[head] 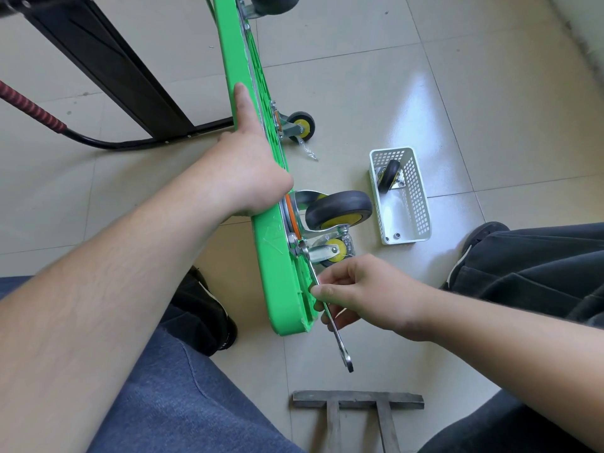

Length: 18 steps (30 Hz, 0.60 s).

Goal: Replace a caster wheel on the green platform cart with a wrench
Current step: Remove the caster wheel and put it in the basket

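Right hand (366, 294) pinches the wrench (322, 302) at frame centre; left hand (251, 168) clasps the upturned cart (277, 266) edge, index finger extended.

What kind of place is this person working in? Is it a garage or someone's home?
Hard to say for sure: probably an indoor room used as a makeshift work spot, not a fitted garage. The glossy tiled floor serves as the bench, the green platform cart stands on its edge, and a spare caster lies in a white basket.

cart (277, 282): glossy green plastic | wrench (338, 335): bright metal | floor (425, 76): glossy tile
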Each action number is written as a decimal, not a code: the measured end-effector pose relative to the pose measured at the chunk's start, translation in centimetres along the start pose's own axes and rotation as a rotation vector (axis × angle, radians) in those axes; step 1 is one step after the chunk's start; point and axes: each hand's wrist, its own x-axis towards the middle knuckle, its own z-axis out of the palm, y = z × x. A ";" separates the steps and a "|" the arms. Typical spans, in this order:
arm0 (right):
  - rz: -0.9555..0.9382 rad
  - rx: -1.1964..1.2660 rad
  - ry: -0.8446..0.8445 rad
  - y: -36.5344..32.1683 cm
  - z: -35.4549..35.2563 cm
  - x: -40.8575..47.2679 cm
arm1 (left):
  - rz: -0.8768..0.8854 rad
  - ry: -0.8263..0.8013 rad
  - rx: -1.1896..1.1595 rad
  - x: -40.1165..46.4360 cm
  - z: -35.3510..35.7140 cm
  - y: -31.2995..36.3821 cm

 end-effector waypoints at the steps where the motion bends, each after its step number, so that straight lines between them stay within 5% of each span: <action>1: -0.002 0.004 0.001 -0.1 0.0 0.0 | 0.000 -0.004 -0.001 0.0 0.0 0.0; 18: -0.105 -0.226 0.025 2.0 -0.3 2.4 | 0.004 -0.015 0.001 0.2 0.1 -0.3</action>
